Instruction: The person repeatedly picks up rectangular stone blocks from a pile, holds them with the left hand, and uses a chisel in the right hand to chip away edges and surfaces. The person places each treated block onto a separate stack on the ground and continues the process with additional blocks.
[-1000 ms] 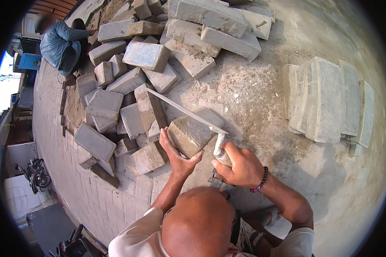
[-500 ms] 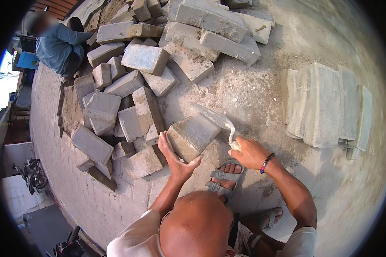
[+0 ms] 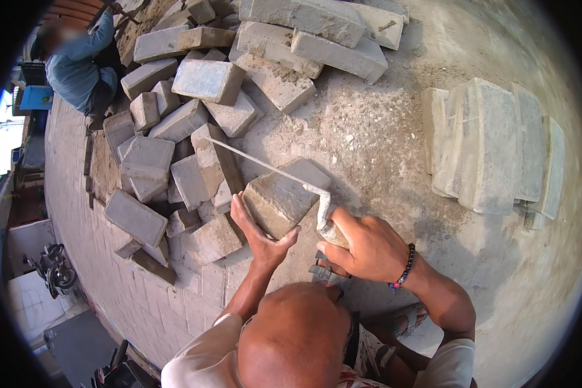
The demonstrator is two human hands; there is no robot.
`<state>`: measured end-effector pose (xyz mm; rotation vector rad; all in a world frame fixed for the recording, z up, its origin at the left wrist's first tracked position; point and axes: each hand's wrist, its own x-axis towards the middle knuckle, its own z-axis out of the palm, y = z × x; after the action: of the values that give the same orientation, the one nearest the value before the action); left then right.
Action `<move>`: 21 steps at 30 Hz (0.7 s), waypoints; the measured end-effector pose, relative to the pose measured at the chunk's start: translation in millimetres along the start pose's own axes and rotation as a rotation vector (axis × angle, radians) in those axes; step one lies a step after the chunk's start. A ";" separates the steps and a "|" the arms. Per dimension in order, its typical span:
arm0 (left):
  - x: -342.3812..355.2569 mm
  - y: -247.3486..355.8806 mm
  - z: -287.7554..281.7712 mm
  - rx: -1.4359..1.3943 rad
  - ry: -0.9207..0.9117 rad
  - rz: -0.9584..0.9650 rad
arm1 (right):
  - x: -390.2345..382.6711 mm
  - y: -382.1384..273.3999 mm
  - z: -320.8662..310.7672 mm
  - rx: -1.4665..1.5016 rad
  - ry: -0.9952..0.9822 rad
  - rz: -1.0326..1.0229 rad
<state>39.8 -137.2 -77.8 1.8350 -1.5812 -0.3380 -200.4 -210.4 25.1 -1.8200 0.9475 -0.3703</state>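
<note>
My left hand [image 3: 263,242] grips a grey paving block [image 3: 283,197] by its near left end, with the thumb along the near edge and the fingers up its left side. The block is tilted, and its rough, sandy side faces me. In my right hand [image 3: 372,244] is a trowel [image 3: 323,205], its handle wrapped by the fingers. The trowel's blade is seen edge-on as a thin line that slants up and left above the block. Whether it touches the block, I cannot tell.
A heap of loose paving blocks [image 3: 207,84] spreads from left to top. Several blocks [image 3: 485,145] stand in a row on the right. Grit and crumbs [image 3: 349,139] litter the ground between. A co-worker [image 3: 77,71] crouches at upper left. A motorcycle [image 3: 55,271] is farther left.
My right hand has turned the trowel from showing its blade face to edge-on, with the tip swung left across the block. The block stays in my left hand. The co-worker's arm has risen.
</note>
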 end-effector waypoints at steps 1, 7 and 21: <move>1.6 0.9 -0.6 -0.003 -0.004 -0.002 | 0.5 -3.5 4.9 -0.006 -0.065 -0.007; 1.5 2.9 -0.8 -0.018 -0.021 0.006 | 0.2 71.4 7.5 -0.122 -0.061 0.292; 1.3 2.7 -2.9 -0.029 -0.005 -0.004 | -39.4 17.7 13.1 0.072 0.050 0.321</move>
<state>39.8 -137.5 -73.7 1.8166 -1.5680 -0.3658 -225.4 -175.9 10.2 -1.5670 1.2231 -0.2461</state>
